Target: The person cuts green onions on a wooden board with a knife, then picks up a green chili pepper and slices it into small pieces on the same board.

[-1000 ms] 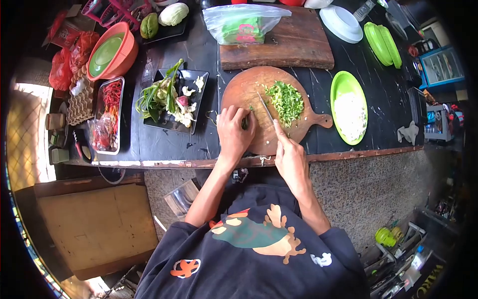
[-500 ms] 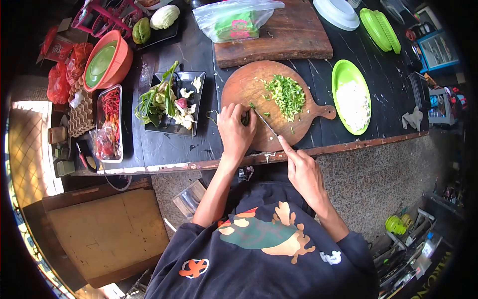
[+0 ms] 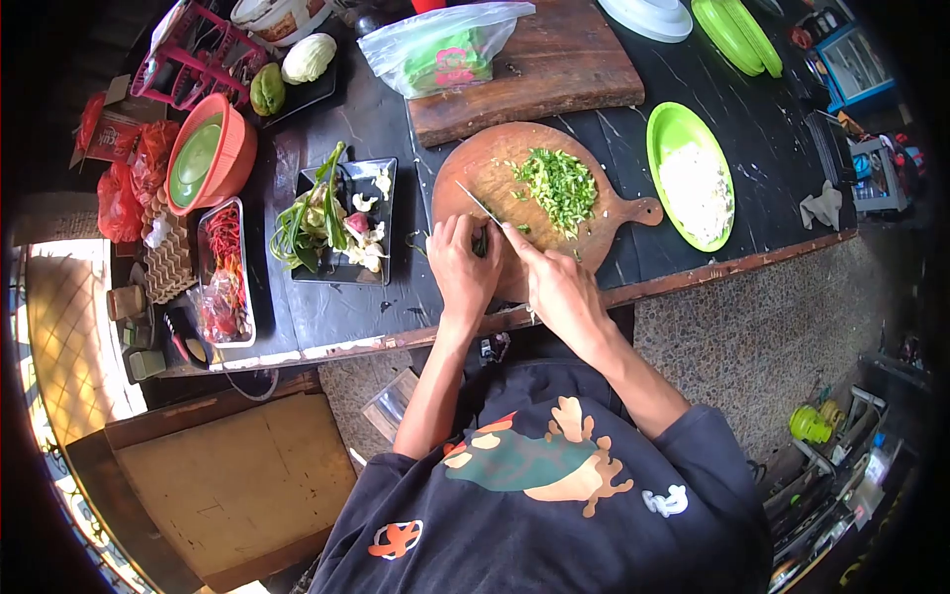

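Observation:
On the round wooden board (image 3: 470, 163) lies a heap of chopped green onion (image 3: 559, 193), with a few loose bits near my hands. My left hand (image 3: 461, 265) is at the board's near left edge, its fingers curled around dark green onion stalks (image 3: 481, 241) that are mostly hidden. A knife (image 3: 477, 202) is gripped in my right hand (image 3: 564, 292), index finger stretched along it. Its blade points away and to the left, close beside my left fingers and the stalks.
Left of the board is a black plate (image 3: 339, 269) with greens and garlic, then a tray of red chillies (image 3: 226, 247) and an orange basket (image 3: 233, 163). A thick wooden block (image 3: 564, 74) with a plastic bag (image 3: 445, 54) lies behind. A green oval dish (image 3: 658, 148) stands right.
My right hand has moved forward and left, sliding the knife so its tip reaches past my left fingers. My left hand still grips the stalks. The camera view has shifted slightly.

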`<state>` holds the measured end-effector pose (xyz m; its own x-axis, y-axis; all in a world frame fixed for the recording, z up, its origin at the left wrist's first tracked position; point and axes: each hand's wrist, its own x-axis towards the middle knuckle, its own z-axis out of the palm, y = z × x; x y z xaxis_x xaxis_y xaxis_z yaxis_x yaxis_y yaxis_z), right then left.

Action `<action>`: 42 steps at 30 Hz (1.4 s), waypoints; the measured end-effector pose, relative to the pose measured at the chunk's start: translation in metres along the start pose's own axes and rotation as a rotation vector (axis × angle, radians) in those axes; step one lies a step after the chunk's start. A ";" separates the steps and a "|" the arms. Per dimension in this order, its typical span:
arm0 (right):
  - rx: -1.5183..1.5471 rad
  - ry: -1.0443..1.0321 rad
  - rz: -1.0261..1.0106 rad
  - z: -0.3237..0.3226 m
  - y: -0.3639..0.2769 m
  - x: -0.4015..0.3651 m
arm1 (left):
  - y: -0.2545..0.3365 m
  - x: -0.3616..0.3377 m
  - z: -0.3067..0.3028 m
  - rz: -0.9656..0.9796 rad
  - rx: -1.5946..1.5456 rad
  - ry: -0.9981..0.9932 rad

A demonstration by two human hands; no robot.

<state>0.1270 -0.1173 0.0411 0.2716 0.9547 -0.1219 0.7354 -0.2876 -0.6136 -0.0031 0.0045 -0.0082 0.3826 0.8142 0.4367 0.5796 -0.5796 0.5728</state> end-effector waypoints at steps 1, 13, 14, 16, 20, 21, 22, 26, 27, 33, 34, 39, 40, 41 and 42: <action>-0.013 0.001 0.003 0.002 -0.001 0.000 | 0.001 -0.001 0.000 -0.030 -0.027 0.006; 0.059 0.068 0.096 -0.018 0.013 -0.018 | 0.000 -0.004 -0.004 0.022 -0.025 0.007; 0.052 0.083 0.122 -0.020 0.014 -0.012 | 0.000 -0.003 -0.004 0.006 -0.033 -0.009; 0.037 0.100 0.119 -0.022 0.017 -0.007 | -0.001 -0.003 -0.003 0.015 -0.029 -0.003; 0.101 0.099 0.074 -0.030 0.014 -0.008 | 0.000 -0.002 -0.004 0.007 -0.025 0.017; 0.143 0.092 0.048 -0.029 0.012 -0.013 | 0.000 -0.003 -0.004 0.005 -0.028 0.020; 0.185 0.084 0.025 -0.028 0.011 -0.020 | 0.000 -0.003 -0.003 0.000 -0.029 0.021; 0.171 0.050 0.000 -0.018 0.010 -0.053 | -0.001 -0.004 -0.001 -0.019 -0.048 0.028; 0.173 0.012 0.033 -0.018 0.009 -0.061 | -0.002 -0.004 -0.001 -0.021 -0.055 0.021; 0.082 -0.011 0.102 -0.018 0.005 -0.082 | 0.000 -0.002 -0.003 -0.005 -0.057 0.012; 0.083 -0.022 0.116 -0.019 0.003 -0.080 | -0.001 -0.003 -0.003 -0.002 -0.060 0.009; 0.022 -0.038 0.099 -0.016 -0.010 -0.043 | -0.005 -0.004 -0.002 -0.025 -0.071 -0.014; 0.007 -0.034 0.077 -0.013 -0.010 -0.034 | -0.005 -0.004 -0.002 -0.026 -0.067 -0.012; 0.007 -0.016 0.054 -0.009 -0.007 -0.026 | -0.005 -0.003 -0.002 -0.019 -0.080 0.004; 0.007 -0.015 0.052 -0.005 -0.004 -0.018 | -0.005 -0.003 -0.002 -0.011 -0.094 0.019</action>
<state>0.1220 -0.1340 0.0497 0.2998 0.9396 -0.1654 0.7159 -0.3362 -0.6120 -0.0083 0.0047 -0.0108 0.3622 0.8203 0.4426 0.5135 -0.5719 0.6397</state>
